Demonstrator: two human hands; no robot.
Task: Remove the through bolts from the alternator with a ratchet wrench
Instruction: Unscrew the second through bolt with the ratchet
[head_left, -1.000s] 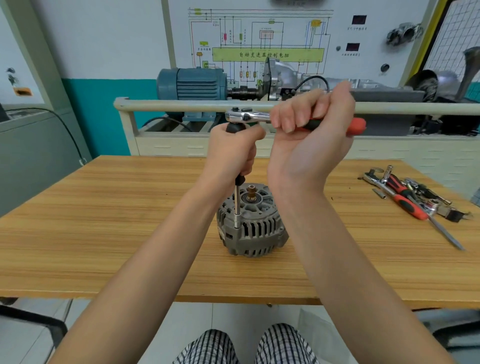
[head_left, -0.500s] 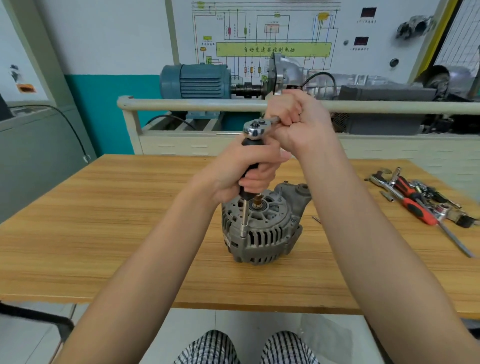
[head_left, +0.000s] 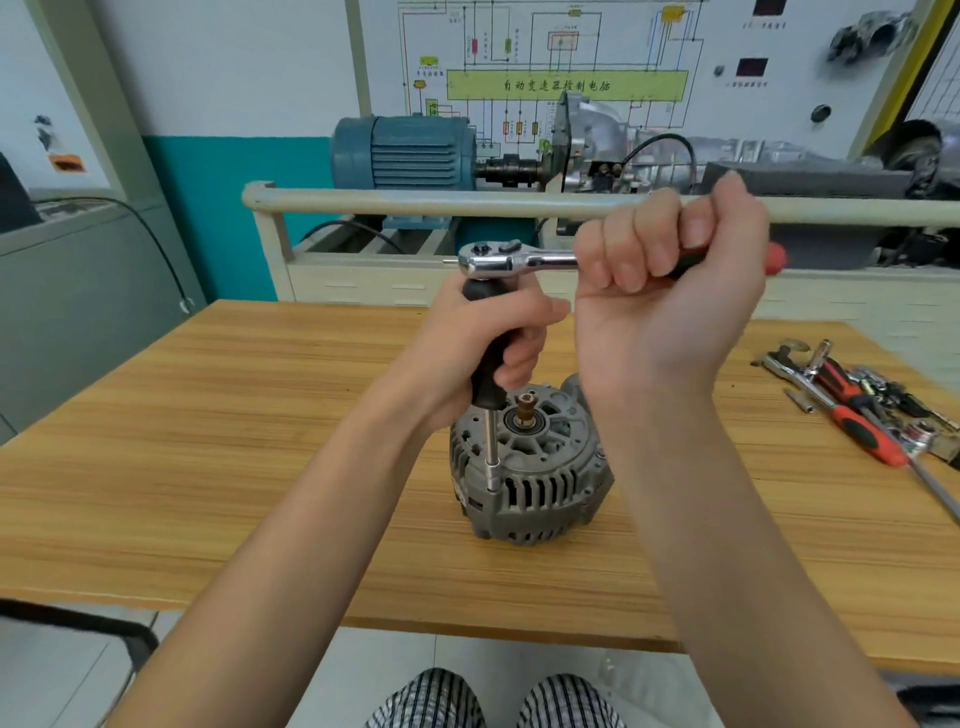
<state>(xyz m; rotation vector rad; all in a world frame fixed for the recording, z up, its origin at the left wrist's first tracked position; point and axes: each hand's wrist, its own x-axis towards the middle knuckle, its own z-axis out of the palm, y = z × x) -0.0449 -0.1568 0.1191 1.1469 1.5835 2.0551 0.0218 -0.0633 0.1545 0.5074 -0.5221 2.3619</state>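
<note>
A grey alternator (head_left: 535, 478) stands on the wooden table (head_left: 208, 467), its brass shaft tip up. A chrome ratchet wrench (head_left: 514, 258) sits on top of a black-handled extension bar (head_left: 490, 387) that stands upright, with its socket (head_left: 492, 480) on the alternator's front-left edge. My left hand (head_left: 478, 338) grips the black handle of the extension. My right hand (head_left: 670, 291) grips the ratchet's handle, whose red end sticks out to the right. The bolt under the socket is hidden.
Several loose tools with red-and-black handles (head_left: 857, 410) lie at the table's right edge. Behind the table runs a cream rail (head_left: 415, 200), with a blue motor (head_left: 405, 150) and a gearbox rig behind it. My knees show below the table's front edge.
My right hand has swung the ratchet handle from pointing away, behind the head, back out to the right. My left hand stays on the extension handle. The alternator has not visibly shifted on the table.
</note>
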